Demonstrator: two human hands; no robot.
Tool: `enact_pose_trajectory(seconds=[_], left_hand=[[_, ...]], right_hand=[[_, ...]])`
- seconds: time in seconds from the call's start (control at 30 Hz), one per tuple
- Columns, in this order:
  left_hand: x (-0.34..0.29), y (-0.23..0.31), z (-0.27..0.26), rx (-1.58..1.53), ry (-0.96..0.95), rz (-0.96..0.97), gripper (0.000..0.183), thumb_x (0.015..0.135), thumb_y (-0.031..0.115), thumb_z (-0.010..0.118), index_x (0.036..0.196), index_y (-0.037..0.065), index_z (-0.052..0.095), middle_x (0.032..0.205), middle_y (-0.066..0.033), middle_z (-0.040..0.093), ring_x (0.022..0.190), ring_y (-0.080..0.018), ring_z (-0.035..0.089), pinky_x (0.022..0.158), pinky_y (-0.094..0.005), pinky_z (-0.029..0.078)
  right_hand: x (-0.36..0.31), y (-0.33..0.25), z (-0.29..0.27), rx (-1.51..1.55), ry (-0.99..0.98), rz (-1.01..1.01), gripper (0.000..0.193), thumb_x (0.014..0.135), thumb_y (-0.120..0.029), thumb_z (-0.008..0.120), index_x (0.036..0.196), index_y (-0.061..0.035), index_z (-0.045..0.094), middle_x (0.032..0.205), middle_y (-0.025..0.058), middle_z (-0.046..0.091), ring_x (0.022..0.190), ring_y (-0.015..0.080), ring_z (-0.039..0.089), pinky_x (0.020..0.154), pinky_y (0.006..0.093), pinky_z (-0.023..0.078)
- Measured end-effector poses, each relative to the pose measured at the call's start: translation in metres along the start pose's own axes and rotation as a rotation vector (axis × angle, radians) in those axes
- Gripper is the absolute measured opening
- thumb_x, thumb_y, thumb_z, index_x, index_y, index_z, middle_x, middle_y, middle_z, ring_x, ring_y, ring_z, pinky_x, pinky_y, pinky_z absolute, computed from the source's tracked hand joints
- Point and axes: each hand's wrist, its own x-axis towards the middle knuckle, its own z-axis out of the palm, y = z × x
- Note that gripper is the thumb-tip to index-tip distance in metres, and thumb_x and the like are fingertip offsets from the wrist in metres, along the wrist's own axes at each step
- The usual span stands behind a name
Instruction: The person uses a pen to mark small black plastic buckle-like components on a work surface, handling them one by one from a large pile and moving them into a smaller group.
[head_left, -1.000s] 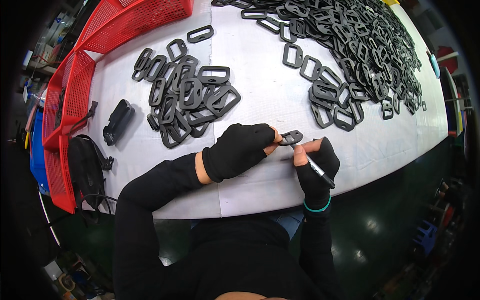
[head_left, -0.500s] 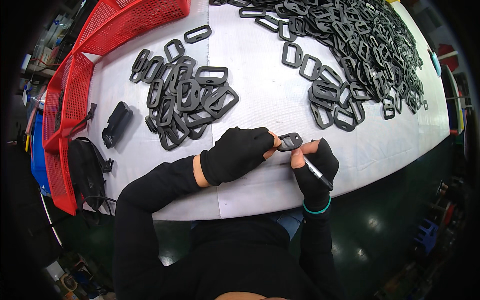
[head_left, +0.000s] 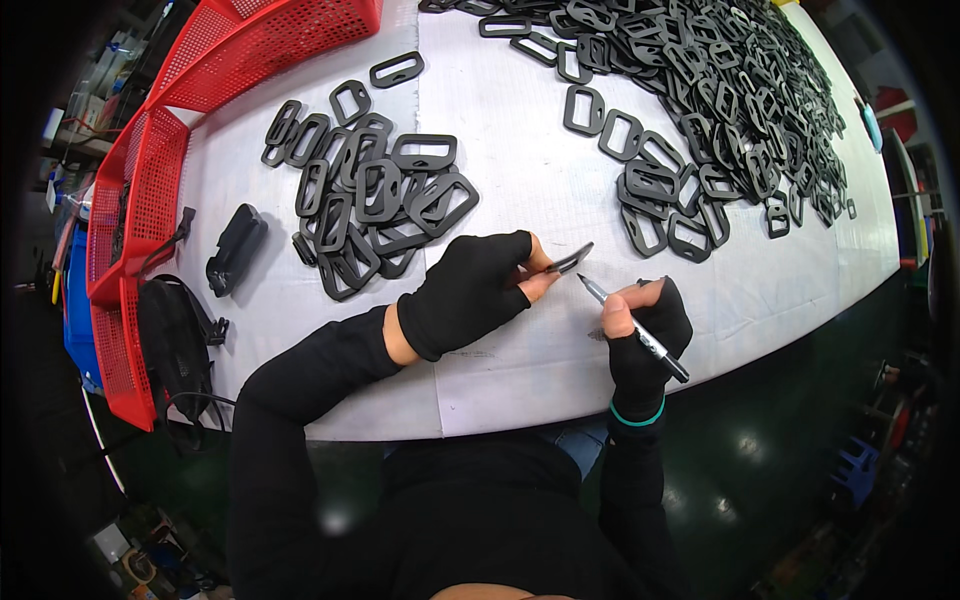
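Pinched between the fingertips of my left hand [head_left: 478, 290] is one black rectangular frame piece [head_left: 571, 259], turned almost edge-on. My right hand [head_left: 645, 328] grips a marker pen [head_left: 640, 335] with a grey and black barrel. The pen's uncapped dark tip points up and left, just below the held frame and apart from it. Both hands wear black fingerless gloves. To the left lies a small pile of similar black frames [head_left: 380, 190]. A far larger heap of them [head_left: 700, 90] spreads over the far right of the white table [head_left: 520, 370].
Red perforated baskets [head_left: 125, 345] line the table's left edge. Beside them lie a black case-like object [head_left: 237, 248] and a black pouch [head_left: 172, 335] with a strap and cord. A light-blue object [head_left: 872, 128] sits at the right edge.
My left hand has tilted the frame from nearly flat to edge-on. My right hand has drawn back right and down from the frame, bringing the pen tip into sight.
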Motion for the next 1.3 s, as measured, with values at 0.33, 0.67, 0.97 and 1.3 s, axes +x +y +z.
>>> enact_pose_trajectory(seconds=[0.33, 0.67, 0.97, 1.3], left_hand=[[0.015, 0.015, -0.034, 0.141, -0.287, -0.088, 0.022, 0.079, 0.024, 0.066, 0.073, 0.003, 0.062, 0.061, -0.0077, 0.057, 0.052, -0.0192, 0.055, 0.053, -0.0293, 0.043], [0.019, -0.003, -0.015, 0.314, -0.051, 0.104, 0.022, 0.080, 0.012, 0.061, 0.099, 0.002, 0.058, 0.081, -0.0070, 0.056, 0.065, -0.0177, 0.059, 0.058, -0.0306, 0.047], [0.019, 0.000, -0.007, -0.421, -0.036, -0.350, 0.017, 0.082, 0.014, 0.064, 0.086, -0.001, 0.056, 0.067, -0.0063, 0.061, 0.056, -0.0081, 0.058, 0.050, -0.0203, 0.046], [0.010, -0.002, 0.003, -0.171, 0.047, -0.047, 0.015, 0.081, 0.012, 0.065, 0.079, 0.001, 0.055, 0.061, -0.0040, 0.060, 0.049, -0.0045, 0.053, 0.045, -0.0196, 0.040]], right_hand=[[-0.004, 0.003, -0.001, 0.097, 0.159, 0.016, 0.018, 0.076, -0.011, 0.065, 0.074, -0.0008, 0.051, 0.063, 0.0049, 0.053, 0.053, 0.0089, 0.045, 0.051, 0.0231, 0.037], [-0.004, 0.003, -0.002, 0.091, 0.149, 0.007, 0.017, 0.077, -0.011, 0.065, 0.075, -0.0005, 0.051, 0.063, 0.0030, 0.051, 0.053, 0.0089, 0.044, 0.051, 0.0230, 0.036], [-0.001, -0.001, 0.001, 0.041, 0.097, 0.093, 0.013, 0.078, -0.004, 0.064, 0.077, 0.0000, 0.052, 0.064, 0.0039, 0.055, 0.055, 0.0074, 0.050, 0.051, 0.0218, 0.041], [0.000, -0.005, 0.003, -0.027, -0.044, 0.077, 0.013, 0.079, -0.006, 0.065, 0.076, 0.0005, 0.054, 0.060, 0.0032, 0.055, 0.053, 0.0075, 0.052, 0.050, 0.0213, 0.041]])
